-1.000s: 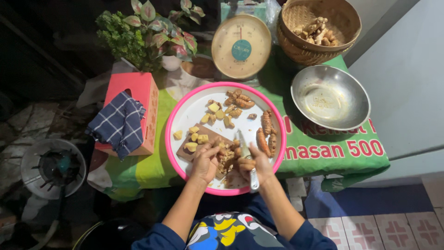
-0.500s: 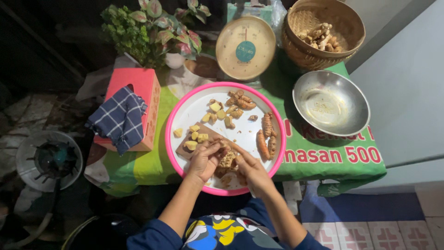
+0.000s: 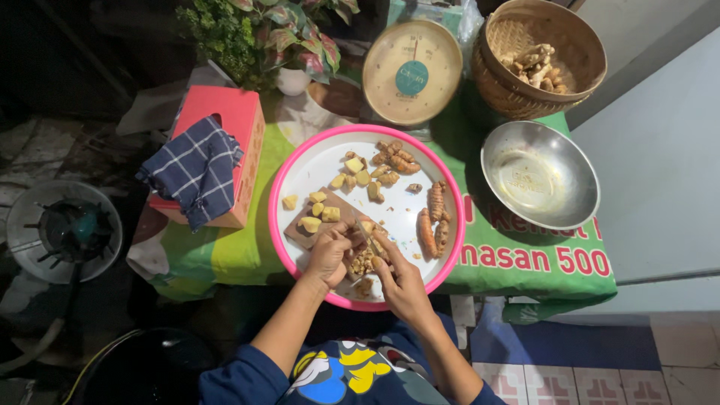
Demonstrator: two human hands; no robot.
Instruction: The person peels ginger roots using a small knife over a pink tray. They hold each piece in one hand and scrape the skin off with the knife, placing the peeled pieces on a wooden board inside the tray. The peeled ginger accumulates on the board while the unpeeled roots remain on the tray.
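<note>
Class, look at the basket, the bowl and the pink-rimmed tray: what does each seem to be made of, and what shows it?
Basket: woven cane or bamboo, matt brown; the weave shows on its wall.
Bowl: metal, probably steel; grey, shiny, reflecting light.
Tray: likely plastic or enamelled metal; smooth white face, glossy pink rim. The look leaves this open.

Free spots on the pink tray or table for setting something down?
Pink tray: bare white between cut chunks and whole roots. Green cloth bare between red box and tray. Crowded at left hand and right hand.
</note>
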